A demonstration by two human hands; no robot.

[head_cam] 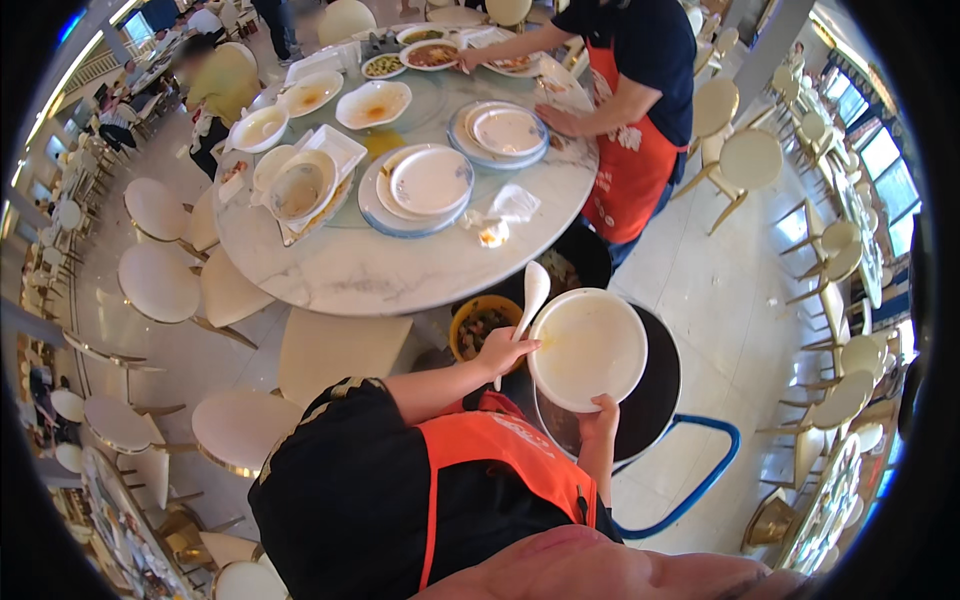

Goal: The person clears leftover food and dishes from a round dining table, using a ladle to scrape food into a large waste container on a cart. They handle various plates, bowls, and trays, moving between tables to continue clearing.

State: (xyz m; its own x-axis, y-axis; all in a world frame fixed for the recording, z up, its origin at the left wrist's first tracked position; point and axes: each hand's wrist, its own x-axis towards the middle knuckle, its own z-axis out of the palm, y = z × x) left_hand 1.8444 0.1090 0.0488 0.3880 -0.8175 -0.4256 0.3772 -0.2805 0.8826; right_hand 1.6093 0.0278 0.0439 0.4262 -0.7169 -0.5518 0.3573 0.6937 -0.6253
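Note:
My left hand (504, 351) holds a white serving spoon (534, 294) upright, its fingertips at the left rim of a white round bowl (589, 352). With my right hand (598, 420) I grip the near rim of that bowl, which has yellowish residue inside. The bowl is over a large round metal-rimmed bin (670, 375) with a dark inside. A yellow bucket (484, 330) of food scraps stands behind my left hand. On the marble round table (337, 277) are stacked plates (431, 180), a second plate stack (510, 133) and stacked bowls (300, 187) with leftovers.
A co-worker in a red apron (634, 150) leans over the table's right side, one hand at a dish of food (431, 55). Crumpled tissues (514, 204) lie near the table edge. A blue cart handle (709, 480) curves at right. Cream chairs (341, 349) surround the table.

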